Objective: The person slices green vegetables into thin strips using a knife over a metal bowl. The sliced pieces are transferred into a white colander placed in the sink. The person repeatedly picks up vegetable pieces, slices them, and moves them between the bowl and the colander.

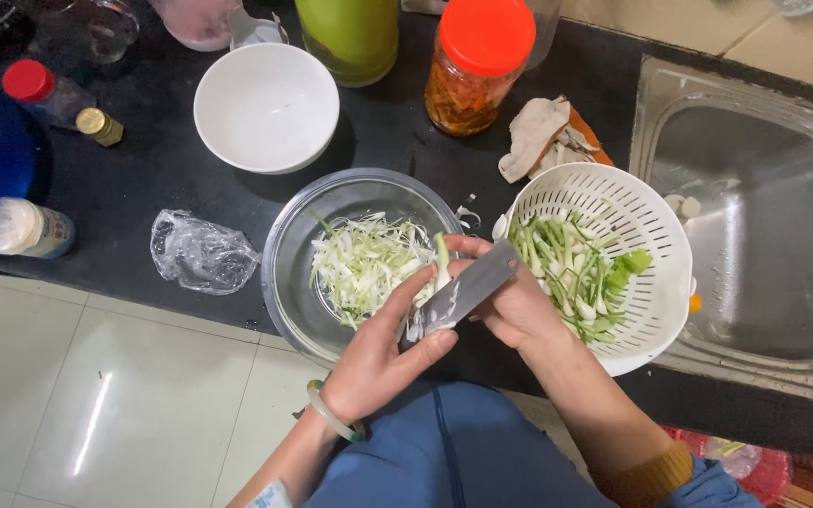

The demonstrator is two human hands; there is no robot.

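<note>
My right hand grips a wide steel knife whose blade angles down to the left. My left hand, with a pale green bangle at the wrist, holds a green-and-white vegetable stalk against the blade. Both hands hover over the near right rim of a glass bowl that holds shredded pale green vegetable. Right beside it stands a white colander with whole green stalks inside.
An empty white bowl sits behind the glass bowl on the black counter. A crumpled plastic bag, small bottles, an orange-lidded jar and a green container stand around. A steel sink lies at the right.
</note>
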